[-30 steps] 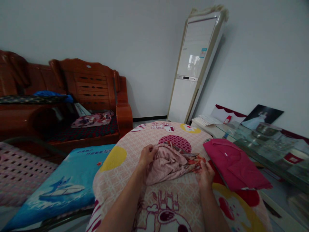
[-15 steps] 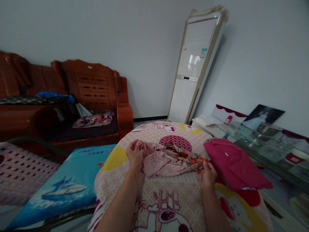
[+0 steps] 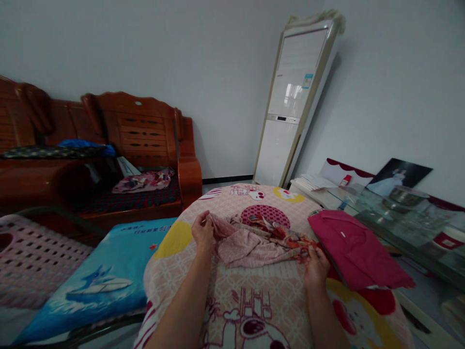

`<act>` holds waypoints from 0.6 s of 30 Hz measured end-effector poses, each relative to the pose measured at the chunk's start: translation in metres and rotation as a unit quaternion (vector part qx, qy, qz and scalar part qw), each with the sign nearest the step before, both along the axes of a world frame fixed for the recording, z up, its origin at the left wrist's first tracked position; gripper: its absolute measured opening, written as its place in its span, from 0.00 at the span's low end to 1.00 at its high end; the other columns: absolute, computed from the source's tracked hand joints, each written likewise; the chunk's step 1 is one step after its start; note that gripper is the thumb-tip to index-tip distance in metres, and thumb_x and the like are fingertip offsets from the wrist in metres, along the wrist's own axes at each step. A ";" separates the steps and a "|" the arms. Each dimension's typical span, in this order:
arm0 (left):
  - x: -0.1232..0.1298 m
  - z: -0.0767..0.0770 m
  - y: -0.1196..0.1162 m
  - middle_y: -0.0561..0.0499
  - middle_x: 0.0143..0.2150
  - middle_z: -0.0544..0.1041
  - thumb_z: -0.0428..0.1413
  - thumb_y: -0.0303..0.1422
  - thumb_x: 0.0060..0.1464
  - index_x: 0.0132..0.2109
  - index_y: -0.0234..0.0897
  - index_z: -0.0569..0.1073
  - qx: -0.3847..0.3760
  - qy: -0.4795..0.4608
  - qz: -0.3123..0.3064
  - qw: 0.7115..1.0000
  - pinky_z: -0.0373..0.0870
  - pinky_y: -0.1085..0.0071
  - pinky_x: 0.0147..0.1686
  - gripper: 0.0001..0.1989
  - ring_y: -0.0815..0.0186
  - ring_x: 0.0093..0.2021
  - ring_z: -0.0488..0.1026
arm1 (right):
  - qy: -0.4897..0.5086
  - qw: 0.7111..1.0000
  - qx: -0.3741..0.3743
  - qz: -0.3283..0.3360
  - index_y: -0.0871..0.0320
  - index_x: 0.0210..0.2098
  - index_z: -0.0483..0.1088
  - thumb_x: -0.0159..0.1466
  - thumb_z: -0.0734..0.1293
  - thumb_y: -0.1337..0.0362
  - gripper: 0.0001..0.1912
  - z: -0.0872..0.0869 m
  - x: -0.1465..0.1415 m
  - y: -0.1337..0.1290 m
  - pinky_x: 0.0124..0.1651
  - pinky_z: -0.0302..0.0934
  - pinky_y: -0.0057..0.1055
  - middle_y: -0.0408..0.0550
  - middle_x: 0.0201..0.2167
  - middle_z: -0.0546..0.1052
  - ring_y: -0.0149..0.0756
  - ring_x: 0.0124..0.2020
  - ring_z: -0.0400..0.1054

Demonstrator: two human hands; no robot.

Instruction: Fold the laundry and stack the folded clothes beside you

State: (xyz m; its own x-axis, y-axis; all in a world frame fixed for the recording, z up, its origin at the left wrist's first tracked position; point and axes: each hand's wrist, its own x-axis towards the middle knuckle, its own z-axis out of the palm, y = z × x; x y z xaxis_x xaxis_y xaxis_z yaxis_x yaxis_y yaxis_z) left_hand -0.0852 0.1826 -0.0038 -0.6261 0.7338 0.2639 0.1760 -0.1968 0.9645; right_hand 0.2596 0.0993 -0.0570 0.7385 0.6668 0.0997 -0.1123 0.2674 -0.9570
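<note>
A crumpled pink garment [image 3: 250,248] with a red and brown patterned part lies bunched across the cloth-covered round table [image 3: 254,286]. My left hand [image 3: 204,233] pinches its left end between thumb and fingers. At the opposite end, my right hand [image 3: 317,264] grips the patterned edge. The fabric stretches loosely between both hands, with folds in the middle. Just right of my right hand lies a folded magenta garment [image 3: 358,249], apart from it.
Left of the table, a blue cushion [image 3: 109,276] rests on a chair beside a pink woven basket-like seat [image 3: 39,261]. A wooden sofa [image 3: 141,128] and a tall white air conditioner [image 3: 281,106] stand behind. A glass-topped cabinet [image 3: 385,218] holding several items is at right.
The view has shifted very slightly. Both hands keep hold of the pink garment's two ends, and its folds have settled a little differently.
</note>
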 end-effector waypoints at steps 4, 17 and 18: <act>0.004 0.016 -0.008 0.42 0.50 0.73 0.50 0.30 0.53 0.46 0.35 0.75 0.043 0.129 0.042 0.990 0.68 0.65 0.47 0.15 0.60 0.49 0.71 | 0.032 0.999 0.003 0.026 0.60 0.32 0.71 0.47 0.74 0.52 0.21 0.002 -0.002 0.002 0.15 0.60 0.26 0.40 0.19 0.74 0.30 0.15 0.63; 0.027 0.025 -0.025 0.55 0.22 0.68 0.52 0.39 0.51 0.26 0.37 0.68 -0.060 0.264 -0.386 0.882 0.58 0.75 0.27 0.12 0.69 0.26 0.64 | 0.022 0.999 0.003 0.039 0.60 0.34 0.71 0.48 0.73 0.50 0.22 0.008 -0.006 0.000 0.15 0.60 0.27 0.41 0.20 0.76 0.31 0.14 0.65; 0.023 0.026 -0.023 0.55 0.22 0.67 0.50 0.42 0.53 0.27 0.37 0.68 -0.050 0.217 -0.362 0.905 0.58 0.75 0.26 0.14 0.69 0.25 0.64 | 0.024 0.999 0.002 0.044 0.60 0.34 0.70 0.48 0.73 0.50 0.22 0.008 -0.006 0.000 0.15 0.60 0.27 0.41 0.19 0.76 0.31 0.14 0.66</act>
